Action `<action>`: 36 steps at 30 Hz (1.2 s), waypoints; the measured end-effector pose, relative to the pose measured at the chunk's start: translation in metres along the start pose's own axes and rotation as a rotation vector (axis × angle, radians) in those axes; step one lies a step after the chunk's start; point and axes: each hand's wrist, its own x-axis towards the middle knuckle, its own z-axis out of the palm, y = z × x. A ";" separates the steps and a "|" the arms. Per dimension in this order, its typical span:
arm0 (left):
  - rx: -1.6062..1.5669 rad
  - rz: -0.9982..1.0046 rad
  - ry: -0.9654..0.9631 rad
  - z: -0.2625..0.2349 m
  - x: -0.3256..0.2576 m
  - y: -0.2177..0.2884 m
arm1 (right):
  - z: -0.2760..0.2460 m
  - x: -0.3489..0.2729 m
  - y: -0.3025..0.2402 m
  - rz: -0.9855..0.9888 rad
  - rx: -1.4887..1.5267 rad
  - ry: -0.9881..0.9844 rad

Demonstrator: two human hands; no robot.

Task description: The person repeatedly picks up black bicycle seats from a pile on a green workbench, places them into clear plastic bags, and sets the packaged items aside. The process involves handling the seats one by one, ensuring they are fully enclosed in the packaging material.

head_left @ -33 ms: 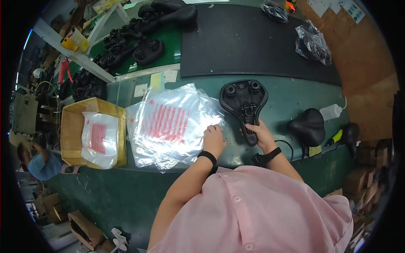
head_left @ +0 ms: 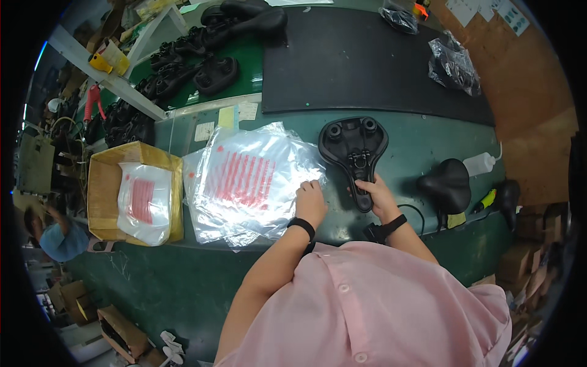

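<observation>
My right hand (head_left: 381,197) is closed around the narrow nose of a black bicycle saddle (head_left: 345,142). The saddle is underside up, its wide end away from me, with two round fittings and a metal clamp showing. My left hand (head_left: 310,205) rests at the right edge of a pile of clear plastic bags (head_left: 244,177) printed in red. Its fingers are curled closed on the edge of a plastic bag; the fingertips are partly hidden. To the right of the held saddle, another black saddle (head_left: 451,185) sits top side up.
A yellow-brown box (head_left: 98,196) with more bags stands at left. Several saddles (head_left: 215,74) lie at the back left beside a black mat (head_left: 367,61), which carries plastic-wrapped items (head_left: 455,64). A white squeeze bottle (head_left: 480,163) is at right. Another person (head_left: 64,238) is far left.
</observation>
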 end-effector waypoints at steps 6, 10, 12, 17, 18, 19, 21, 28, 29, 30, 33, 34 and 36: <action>-0.575 -0.218 -0.229 0.022 0.009 -0.074 | 0.004 -0.014 -0.007 -0.010 0.012 -0.009; -0.921 -0.409 -0.331 -0.004 0.009 -0.099 | 0.012 -0.030 -0.022 0.042 0.023 -0.083; -1.111 -0.444 -0.353 -0.011 0.010 -0.107 | 0.022 -0.034 -0.028 0.131 0.092 -0.175; -1.203 -0.511 -0.306 -0.039 0.008 -0.102 | 0.064 -0.020 -0.014 0.214 0.178 -0.365; -1.177 -0.459 -0.287 -0.036 0.006 -0.103 | 0.073 -0.012 -0.009 0.252 0.179 -0.384; -1.152 -0.407 -0.267 -0.034 0.004 -0.103 | 0.076 0.001 0.004 0.274 0.172 -0.411; -1.065 -0.404 -0.291 -0.033 0.006 -0.101 | 0.091 0.022 0.020 0.296 0.155 -0.434; -1.319 -0.841 -0.118 -0.032 -0.022 -0.151 | 0.105 0.060 0.060 0.153 -0.073 -0.223; -1.535 -0.863 -0.040 -0.049 -0.025 -0.160 | 0.102 0.057 0.059 0.116 -0.106 -0.187; -1.640 -0.882 0.091 -0.058 -0.032 -0.175 | 0.099 0.058 0.058 0.121 -0.133 -0.165; -2.075 -1.175 0.378 -0.072 -0.049 -0.219 | 0.094 0.053 0.049 0.049 -0.199 -0.159; -2.106 -1.157 0.321 -0.076 -0.052 -0.218 | 0.094 0.051 0.047 0.052 -0.214 -0.140; -2.168 -1.123 0.207 -0.099 -0.053 -0.204 | 0.096 0.046 0.041 0.022 -0.205 -0.134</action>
